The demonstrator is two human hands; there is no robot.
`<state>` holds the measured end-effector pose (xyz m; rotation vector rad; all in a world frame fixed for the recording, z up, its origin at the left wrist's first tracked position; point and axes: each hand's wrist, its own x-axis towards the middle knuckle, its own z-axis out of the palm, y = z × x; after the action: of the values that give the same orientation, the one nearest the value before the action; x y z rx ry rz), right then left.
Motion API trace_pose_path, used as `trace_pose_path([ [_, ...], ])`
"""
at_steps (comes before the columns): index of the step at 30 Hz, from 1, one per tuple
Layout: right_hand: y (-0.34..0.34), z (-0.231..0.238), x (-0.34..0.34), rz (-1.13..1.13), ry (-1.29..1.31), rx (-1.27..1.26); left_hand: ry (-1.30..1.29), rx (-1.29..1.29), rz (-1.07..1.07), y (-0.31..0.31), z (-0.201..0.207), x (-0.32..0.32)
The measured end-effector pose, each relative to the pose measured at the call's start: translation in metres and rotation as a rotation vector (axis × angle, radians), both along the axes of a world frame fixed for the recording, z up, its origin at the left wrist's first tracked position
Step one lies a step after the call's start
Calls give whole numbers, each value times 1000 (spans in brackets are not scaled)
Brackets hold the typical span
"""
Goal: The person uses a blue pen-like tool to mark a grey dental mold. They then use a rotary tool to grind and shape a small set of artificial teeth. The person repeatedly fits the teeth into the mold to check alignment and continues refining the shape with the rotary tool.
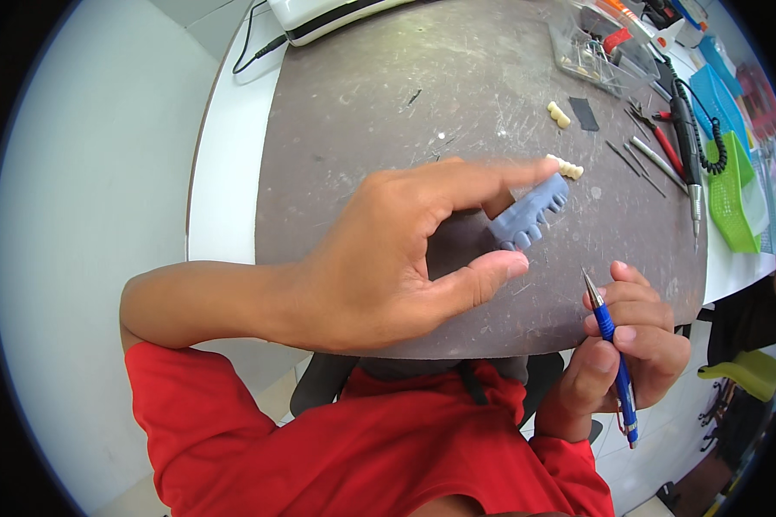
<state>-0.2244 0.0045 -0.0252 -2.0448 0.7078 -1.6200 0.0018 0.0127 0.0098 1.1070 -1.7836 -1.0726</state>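
Left hand point(379, 258) raised over the bench point(405, 103), fingers spread, index finger point(491, 177) stretched out and thumb point(483, 276) below it; a grey dental model point(530, 215) with a row of teeth sits between them, its far end under the index fingertip. Cannot tell whether the thumb touches the model or stops just short of it, so the grip itself is unclear. Right hand point(634, 345) at the bench's near edge, fingers closed around a blue pen point(612, 353), tip pointing up and away toward the model, well apart from it. Dark, scratched mat covers the bench top. Just beyond the model, touching or nearly touching its far end, a small cream row of teeth point(569, 166); a second cream piece point(559, 114) lies farther back, beside a small black square point(584, 114). To the right: thin metal tools point(638, 159), red-handled pliers point(664, 138), a handpiece point(685, 129) with coiled black cord, a green basket point(729, 189), a blue basket point(720, 95). Clear tray point(595, 56) of small parts at far right. White device point(319, 17) with a black cable at the far edge. Red sleeves in the foreground.
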Motion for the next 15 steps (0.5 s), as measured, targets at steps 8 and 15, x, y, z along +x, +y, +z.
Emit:
trace_pose_path([
  [8,-10,4,-1,108,-142,213,-49,-194,-132,-11,-1,14],
  [15,-9,5,4,89,-124,305,-68,-137,-236,-28,-8,15],
])
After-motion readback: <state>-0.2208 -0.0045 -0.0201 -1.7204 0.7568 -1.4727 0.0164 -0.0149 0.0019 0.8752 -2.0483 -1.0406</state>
